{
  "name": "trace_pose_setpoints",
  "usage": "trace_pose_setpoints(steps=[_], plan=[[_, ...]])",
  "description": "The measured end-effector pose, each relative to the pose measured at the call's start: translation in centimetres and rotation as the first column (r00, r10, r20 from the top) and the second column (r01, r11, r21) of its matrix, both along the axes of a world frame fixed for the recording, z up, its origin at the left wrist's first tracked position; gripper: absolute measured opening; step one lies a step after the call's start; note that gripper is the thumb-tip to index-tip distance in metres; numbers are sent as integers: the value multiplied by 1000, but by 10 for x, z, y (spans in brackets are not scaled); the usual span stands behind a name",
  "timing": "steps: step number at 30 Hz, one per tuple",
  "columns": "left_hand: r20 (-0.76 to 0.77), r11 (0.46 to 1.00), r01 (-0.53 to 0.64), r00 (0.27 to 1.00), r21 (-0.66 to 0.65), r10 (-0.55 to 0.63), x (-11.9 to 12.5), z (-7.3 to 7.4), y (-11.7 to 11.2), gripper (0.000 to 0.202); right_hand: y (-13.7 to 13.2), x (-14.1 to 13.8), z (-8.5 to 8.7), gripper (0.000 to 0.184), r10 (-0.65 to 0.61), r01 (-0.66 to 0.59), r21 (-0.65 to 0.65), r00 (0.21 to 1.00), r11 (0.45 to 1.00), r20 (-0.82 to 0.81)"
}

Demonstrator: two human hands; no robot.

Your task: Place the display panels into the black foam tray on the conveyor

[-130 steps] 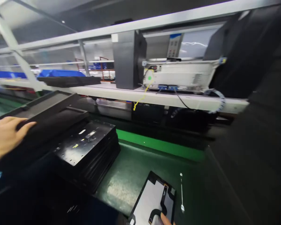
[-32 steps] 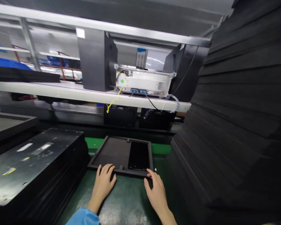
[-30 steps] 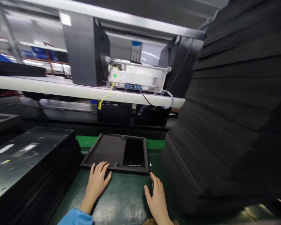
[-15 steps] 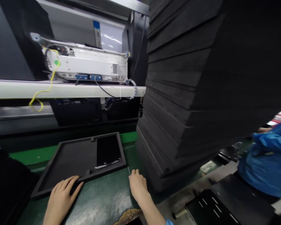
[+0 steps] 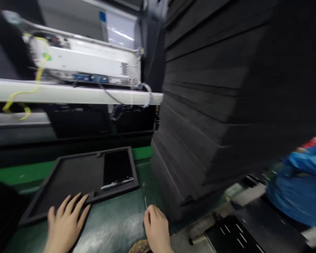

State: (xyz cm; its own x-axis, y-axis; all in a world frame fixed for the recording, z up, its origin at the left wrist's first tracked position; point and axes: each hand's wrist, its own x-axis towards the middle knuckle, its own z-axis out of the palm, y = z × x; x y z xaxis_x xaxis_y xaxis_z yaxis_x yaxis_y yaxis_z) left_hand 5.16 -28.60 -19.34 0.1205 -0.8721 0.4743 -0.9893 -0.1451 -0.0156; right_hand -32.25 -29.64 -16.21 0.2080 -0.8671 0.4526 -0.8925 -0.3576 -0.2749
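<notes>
Head view: left hand (image 5: 64,225) spread flat on black foam tray (image 5: 76,179); right hand (image 5: 156,228) curled beside thin metal tool (image 5: 145,202), contact unclear; steady tray evenly.

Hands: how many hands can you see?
2. The left hand lies flat on the black tray's near edge; the right hand rests curled beside the foam stack. Others may be hidden.

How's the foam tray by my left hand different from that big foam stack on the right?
The foam tray is a single layer lying flat on the green bench, holding a dark glossy panel; the foam stack is many layers piled high, towering above it. My left hand touches the tray, not the stack. Both are black foam.
</notes>
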Motion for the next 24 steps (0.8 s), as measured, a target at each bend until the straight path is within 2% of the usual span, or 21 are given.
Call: trace_pose_setpoints(steps=[3,6,12,16,18,20,22,24], plan=[[-55,996,19,998,-83,-23,-12,20,-22,53,-6,-4,1,36,88,-85,-86,996,993,30],[-140,996,9,990,-86,-21,-20,35,-47,43,-16,-8,0,44,163,-161,-116,986,980,14],[-248,997,-17,969,-69,-1,-24,52,-83,42,-41,-22,-16,44,299,-308,-161,951,938,-81],[-244,999,-14,970,-31,6,-30,63,-92,45,-39,-21,-15,47,304,-311,-154,950,938,-66],[-223,1000,-10,975,2,10,-32,71,-85,49,-34,-20,-13,51,283,-285,-158,959,946,-34],[-155,1000,-15,988,23,18,-30,82,-64,53,-32,-19,-14,54,258,-255,-175,966,951,-1],[-26,999,-8,1000,33,9,-22,97,-23,54,-34,-18,-20,52,269,-261,-182,963,948,24],[120,999,19,992,45,-24,-13,118,30,53,-37,-16,-25,47,289,-277,-176,956,945,50]])
